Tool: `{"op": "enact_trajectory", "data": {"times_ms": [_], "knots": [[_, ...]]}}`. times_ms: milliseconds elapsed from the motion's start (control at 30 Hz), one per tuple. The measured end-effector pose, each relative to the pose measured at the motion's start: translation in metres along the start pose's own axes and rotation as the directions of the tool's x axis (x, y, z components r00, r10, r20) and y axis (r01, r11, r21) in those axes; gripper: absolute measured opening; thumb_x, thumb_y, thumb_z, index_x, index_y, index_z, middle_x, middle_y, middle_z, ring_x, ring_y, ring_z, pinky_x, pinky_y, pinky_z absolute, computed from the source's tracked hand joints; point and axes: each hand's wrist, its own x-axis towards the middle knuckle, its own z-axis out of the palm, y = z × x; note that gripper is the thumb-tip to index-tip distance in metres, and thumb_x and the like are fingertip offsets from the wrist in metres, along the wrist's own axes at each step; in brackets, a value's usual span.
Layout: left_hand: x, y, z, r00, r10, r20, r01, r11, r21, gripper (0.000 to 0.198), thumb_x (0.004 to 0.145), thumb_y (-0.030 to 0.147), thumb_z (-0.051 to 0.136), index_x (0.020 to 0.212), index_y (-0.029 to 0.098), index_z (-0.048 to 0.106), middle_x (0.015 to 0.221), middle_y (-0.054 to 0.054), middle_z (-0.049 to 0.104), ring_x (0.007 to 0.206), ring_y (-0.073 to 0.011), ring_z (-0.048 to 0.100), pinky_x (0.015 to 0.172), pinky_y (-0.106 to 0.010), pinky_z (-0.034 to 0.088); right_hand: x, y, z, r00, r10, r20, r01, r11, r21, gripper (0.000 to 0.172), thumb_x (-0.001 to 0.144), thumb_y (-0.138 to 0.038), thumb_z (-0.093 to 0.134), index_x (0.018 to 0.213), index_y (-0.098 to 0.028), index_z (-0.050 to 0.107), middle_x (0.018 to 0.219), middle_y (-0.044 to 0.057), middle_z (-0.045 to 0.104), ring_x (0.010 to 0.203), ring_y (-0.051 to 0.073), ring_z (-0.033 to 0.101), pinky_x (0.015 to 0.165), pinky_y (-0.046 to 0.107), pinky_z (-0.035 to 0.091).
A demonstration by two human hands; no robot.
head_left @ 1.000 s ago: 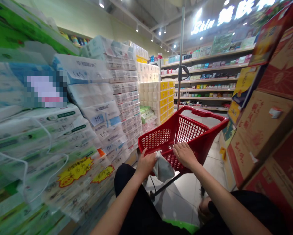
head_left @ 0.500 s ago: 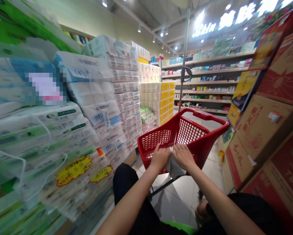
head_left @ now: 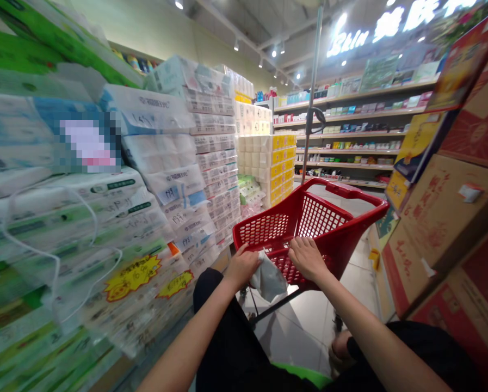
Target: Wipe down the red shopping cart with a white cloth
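Note:
A red plastic shopping cart (head_left: 329, 218) stands right in front of me in a shop aisle. My left hand (head_left: 242, 267) is closed on a crumpled grey-white cloth (head_left: 268, 279) and presses it against the near rim of the cart. My right hand (head_left: 308, 257) lies with fingers curled over the same rim, a little to the right of the cloth. The basket looks empty through its mesh.
Stacked packs of tissue and toilet paper (head_left: 162, 179) with yellow price tags (head_left: 133, 275) crowd the left side. Cardboard boxes (head_left: 443, 218) are piled on the right. A metal pole (head_left: 312, 92) rises behind the cart. Shelves of goods (head_left: 350, 136) line the far wall.
My left hand with the cloth has slid left along the cart's rim, away from my right hand. The right hand has stayed on the rim.

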Motion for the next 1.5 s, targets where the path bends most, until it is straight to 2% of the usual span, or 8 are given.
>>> {"op": "enact_trajectory", "data": {"times_ms": [267, 367, 500, 633, 1067, 1233, 1367, 1500], "knots": [[0.07, 0.056, 0.022, 1.0, -0.009, -0.023, 0.009, 1.0, 0.007, 0.013, 0.094, 0.023, 0.045, 0.087, 0.017, 0.055, 0.074, -0.003, 0.064, 0.073, -0.0174, 0.063, 0.101, -0.041, 0.038, 0.0, -0.006, 0.0, 1.0, 0.024, 0.012, -0.024, 1.0, -0.017, 0.021, 0.093, -0.03, 0.035, 0.092, -0.02, 0.054, 0.091, 0.007, 0.057, 0.091, 0.022, 0.045, 0.091, 0.038, 0.027], [0.082, 0.067, 0.025, 1.0, 0.02, -0.008, -0.02, 1.0, 0.008, 0.012, 0.093, 0.016, 0.044, 0.087, 0.016, 0.055, 0.075, -0.003, 0.064, 0.072, -0.0169, 0.063, 0.097, -0.038, 0.04, -0.003, 0.0, -0.001, 1.0, 0.003, 0.016, -0.003, 1.0, -0.008, 0.023, 0.094, -0.029, 0.034, 0.098, -0.02, 0.055, 0.095, 0.007, 0.058, 0.094, 0.022, 0.045, 0.092, 0.037, 0.027], [0.07, 0.065, 0.021, 0.999, 0.034, -0.036, -0.034, 0.999, 0.002, 0.016, 0.097, 0.028, 0.043, 0.091, 0.018, 0.054, 0.077, -0.003, 0.064, 0.077, -0.0174, 0.064, 0.095, -0.037, 0.04, -0.006, 0.013, -0.004, 0.999, -0.043, 0.033, 0.043, 0.999, 0.015, 0.027, 0.096, -0.027, 0.031, 0.104, -0.021, 0.056, 0.098, 0.005, 0.059, 0.095, 0.021, 0.046, 0.092, 0.035, 0.027], [0.049, 0.053, 0.014, 0.999, 0.009, -0.037, -0.009, 1.0, 0.0, 0.021, 0.096, 0.037, 0.046, 0.091, 0.019, 0.053, 0.077, -0.002, 0.064, 0.075, -0.0153, 0.063, 0.098, -0.036, 0.039, -0.008, 0.02, -0.008, 0.998, -0.049, 0.035, 0.048, 0.998, 0.035, 0.027, 0.096, -0.024, 0.029, 0.096, -0.022, 0.056, 0.096, 0.004, 0.059, 0.092, 0.019, 0.046, 0.091, 0.034, 0.028], [-0.003, 0.014, -0.011, 0.998, 0.053, 0.024, -0.051, 0.995, -0.086, 0.02, 0.098, 0.033, 0.042, 0.09, 0.02, 0.054, 0.082, 0.0, 0.066, 0.08, -0.0134, 0.064, 0.097, -0.03, 0.042, -0.004, 0.029, -0.002, 0.996, -0.076, 0.048, 0.072, 0.993, 0.093, 0.024, 0.095, -0.025, 0.027, 0.085, -0.022, 0.049, 0.088, 0.002, 0.055, 0.084, 0.017, 0.045, 0.088, 0.032, 0.03], [0.011, 0.028, -0.007, 0.999, -0.009, 0.053, 0.008, 1.0, 0.008, 0.018, 0.095, 0.034, 0.048, 0.09, 0.018, 0.055, 0.078, -0.003, 0.066, 0.074, -0.0167, 0.064, 0.085, -0.032, 0.047, -0.002, 0.023, -0.004, 0.997, -0.057, 0.048, 0.055, 0.997, 0.046, 0.027, 0.096, -0.029, 0.027, 0.086, -0.021, 0.051, 0.089, 0.003, 0.055, 0.085, 0.018, 0.044, 0.089, 0.035, 0.029], [0.042, 0.052, 0.001, 0.992, -0.072, 0.1, 0.069, 0.997, 0.035, 0.021, 0.095, 0.036, 0.048, 0.092, 0.016, 0.056, 0.078, -0.007, 0.066, 0.075, -0.0208, 0.065, 0.075, -0.034, 0.047, -0.003, 0.014, -0.007, 0.998, -0.04, 0.042, 0.039, 0.999, 0.022, 0.034, 0.098, -0.037, 0.026, 0.088, -0.021, 0.054, 0.089, 0.005, 0.057, 0.086, 0.02, 0.046, 0.09, 0.037, 0.028], [0.074, 0.076, 0.006, 0.974, -0.108, 0.199, 0.112, 0.994, -0.01, 0.018, 0.096, 0.026, 0.042, 0.098, 0.015, 0.055, 0.085, -0.01, 0.068, 0.08, -0.0228, 0.066, 0.073, -0.035, 0.047, -0.004, 0.009, -0.004, 1.0, -0.007, 0.03, 0.006, 0.999, 0.039, 0.039, 0.098, -0.045, 0.027, 0.088, -0.021, 0.056, 0.091, 0.006, 0.059, 0.09, 0.021, 0.049, 0.092, 0.038, 0.03]]}}
